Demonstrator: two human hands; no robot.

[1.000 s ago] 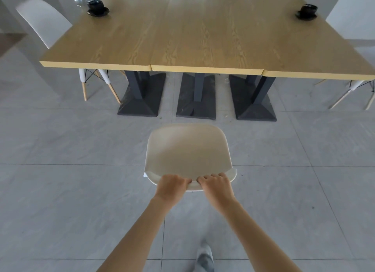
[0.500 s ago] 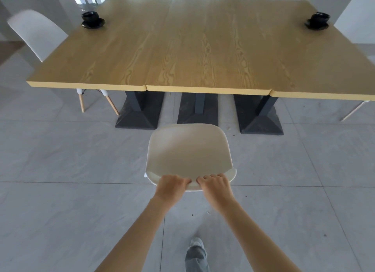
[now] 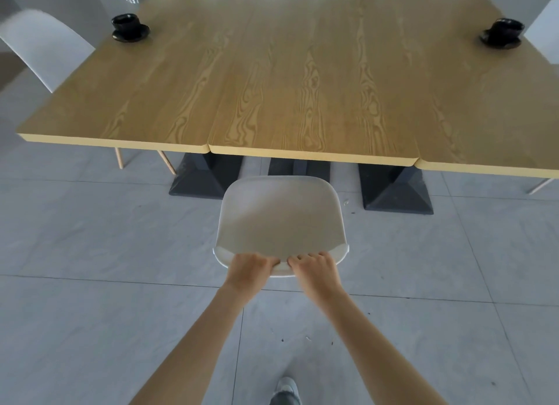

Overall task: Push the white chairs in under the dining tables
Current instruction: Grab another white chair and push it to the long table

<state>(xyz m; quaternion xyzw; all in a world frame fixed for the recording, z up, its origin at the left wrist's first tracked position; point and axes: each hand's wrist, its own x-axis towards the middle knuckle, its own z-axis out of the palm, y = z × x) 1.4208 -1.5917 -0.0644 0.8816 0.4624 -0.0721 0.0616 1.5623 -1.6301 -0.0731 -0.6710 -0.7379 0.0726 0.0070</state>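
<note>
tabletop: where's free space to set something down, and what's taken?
Nearly the whole tabletop is bare: the wide middle between the left cup and right cup, and the entire near edge. Only the two far corners are taken, each by a black cup on a saucer. Both hands are on the chair.

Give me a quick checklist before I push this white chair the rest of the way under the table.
1. Grip: left hand and right hand both curled over the chair back's top edge: ok.
2. Chair lined up with the middle table: ok.
3. Floor clear between chair and table: ok.
4. Chair legs clear of the dark table base straight ahead: cannot tell, legs hidden.
5. Seat low enough to pass under the tabletop: cannot tell.
</note>
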